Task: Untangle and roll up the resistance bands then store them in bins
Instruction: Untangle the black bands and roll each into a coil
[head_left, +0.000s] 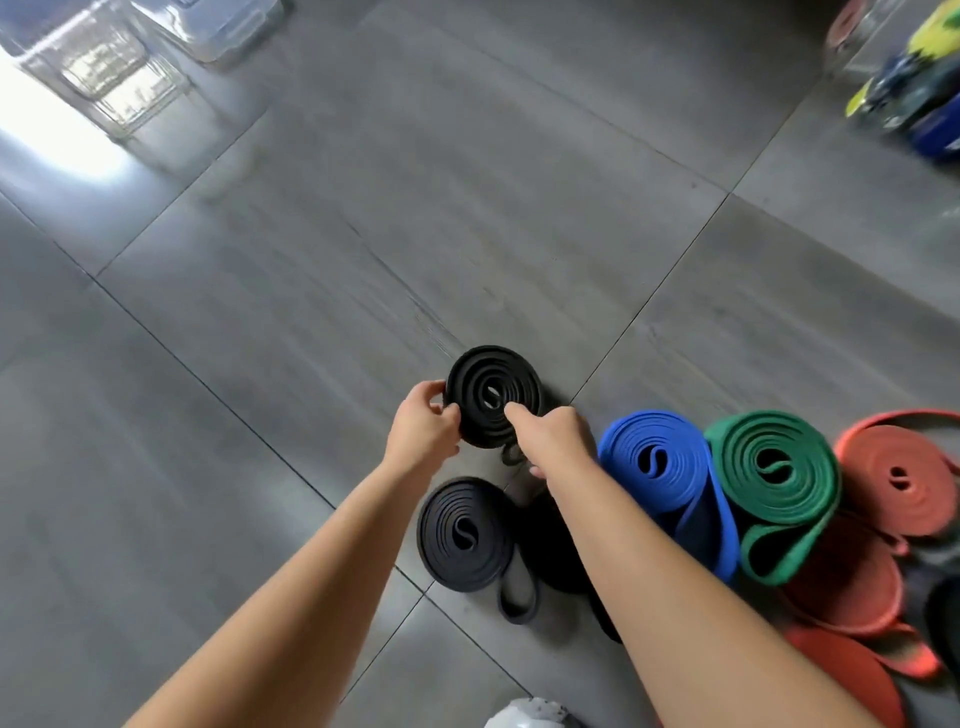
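- Grey stone-look floor tiles (363, 234) with dark grout lines fill the room, and everything sits on them
- Far left, well apart from the work, clear plastic storage bins (119, 67) stand in a glare of light; blur and shine keep me from saying whether anything is in them
- Nearer, the left hand (423, 423) has its fingers curled, pinching the left rim of the black flat rubber band wound into a spiral (493, 397), which is held between both hands near the floor
- The right hand (553, 436) meets that coil from the other side, one fingertip laid on its face near the middle and the rest curled in beneath, clamping it; a short tail loop (511, 454) shows below, and whether those fingers also grip it I cannot tell
- My reading: this band is all but rolled; next comes tucking the tail snug without slackening the turns, then a long carry left to the bins
- Below the hands lies a second black rubber coil (462, 535), its end loop sticking out
- Rightward, just beside one another, sit a blue rubber coil (660, 457), a green rubber coil (779, 467) and an orange-red rubber coil (898, 480), rolled but not binned
- Loose orange-red bands (852, 660) heap at the lower right, cut off by the edge, so their tangle is hard to judge
- Top right, a blurred yellow and blue bundle (909, 98) is unreadable, as is the white rounded object (530, 716) at the bottom edge
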